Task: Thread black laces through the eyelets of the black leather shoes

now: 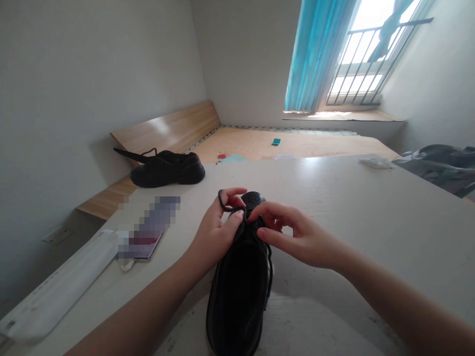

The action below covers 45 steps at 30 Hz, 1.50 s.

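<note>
The left hand (212,236) was closed, pinching a loop of round black lace (221,200) between its fingers, and the right hand (297,233) gripped the same lace at the eyelets. The black leather shoe (238,289), its far end pebbled, sat on the white wood-grain desk (352,207), well apart from a matching shoe (166,170).

A second black leather shoe (166,170) is set on the white counter (334,198), and a long white packet (55,289) is laid beside a pixelated item (148,227). Beyond, a teal card (275,142) is left on a wooden bed (315,146), below a barred window (356,64) hung with a blue curtain (315,54).
</note>
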{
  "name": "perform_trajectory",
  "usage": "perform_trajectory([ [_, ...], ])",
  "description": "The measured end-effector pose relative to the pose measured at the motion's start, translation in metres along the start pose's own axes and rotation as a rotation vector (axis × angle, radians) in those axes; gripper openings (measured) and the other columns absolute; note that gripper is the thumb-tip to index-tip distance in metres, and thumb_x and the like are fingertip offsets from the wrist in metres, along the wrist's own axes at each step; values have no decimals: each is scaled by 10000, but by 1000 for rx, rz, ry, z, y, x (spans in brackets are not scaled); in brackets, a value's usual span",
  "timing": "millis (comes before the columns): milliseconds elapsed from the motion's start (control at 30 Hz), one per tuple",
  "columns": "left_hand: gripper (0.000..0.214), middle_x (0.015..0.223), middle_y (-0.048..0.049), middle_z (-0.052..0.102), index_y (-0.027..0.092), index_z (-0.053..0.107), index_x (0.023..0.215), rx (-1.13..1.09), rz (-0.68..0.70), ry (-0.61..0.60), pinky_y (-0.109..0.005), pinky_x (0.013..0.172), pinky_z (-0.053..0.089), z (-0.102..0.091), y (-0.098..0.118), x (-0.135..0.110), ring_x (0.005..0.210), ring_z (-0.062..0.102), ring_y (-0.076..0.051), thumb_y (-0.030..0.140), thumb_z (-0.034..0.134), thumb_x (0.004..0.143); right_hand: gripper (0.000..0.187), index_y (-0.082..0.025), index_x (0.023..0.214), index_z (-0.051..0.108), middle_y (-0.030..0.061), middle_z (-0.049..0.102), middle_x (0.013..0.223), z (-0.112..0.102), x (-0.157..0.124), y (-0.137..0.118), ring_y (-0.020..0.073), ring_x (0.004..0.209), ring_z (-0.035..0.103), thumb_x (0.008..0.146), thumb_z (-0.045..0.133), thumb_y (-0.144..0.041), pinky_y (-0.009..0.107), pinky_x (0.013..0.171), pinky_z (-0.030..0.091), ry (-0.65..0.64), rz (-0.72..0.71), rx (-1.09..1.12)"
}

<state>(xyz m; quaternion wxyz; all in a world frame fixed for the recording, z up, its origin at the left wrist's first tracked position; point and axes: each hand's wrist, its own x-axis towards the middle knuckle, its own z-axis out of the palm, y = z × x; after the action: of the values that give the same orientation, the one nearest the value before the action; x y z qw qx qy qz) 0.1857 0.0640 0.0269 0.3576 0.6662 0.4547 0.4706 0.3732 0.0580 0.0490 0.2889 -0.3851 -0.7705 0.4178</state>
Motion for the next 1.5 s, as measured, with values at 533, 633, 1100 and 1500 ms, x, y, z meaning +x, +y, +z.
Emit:
perform_trajectory([
  [533,75,834,-23,546,189,524,744,156,144,-101,-346,833,404,-3,11,-3,872,518,-201,163,459,717,141,-209,922,591,-11,557,813,-1,-1,1,117,706,467,849,598,-329,270,648,405,17,-127,-210],
  [633,40,812,-15,556,187,532,733,157,166,-47,-329,793,409,-2,10,-4,826,525,-182,159,511,753,171,-197,927,600,0,565,807,0,2,4,121,710,480,897,536,-353,273,651,420,14,-97,-60],
  [1100,87,809,-14,541,199,524,748,121,114,-27,-347,796,374,-5,11,-6,836,498,-192,206,444,783,93,-215,921,607,-5,639,839,-4,2,8,125,757,560,865,536,-233,274,673,458,93,-48,-124],
  [1500,58,871,-21,542,199,533,737,282,138,-87,-357,860,369,-5,6,-1,923,479,-207,198,488,775,86,-214,910,612,-11,614,864,-6,6,11,95,735,540,891,533,-243,227,627,457,99,-89,-193],
])
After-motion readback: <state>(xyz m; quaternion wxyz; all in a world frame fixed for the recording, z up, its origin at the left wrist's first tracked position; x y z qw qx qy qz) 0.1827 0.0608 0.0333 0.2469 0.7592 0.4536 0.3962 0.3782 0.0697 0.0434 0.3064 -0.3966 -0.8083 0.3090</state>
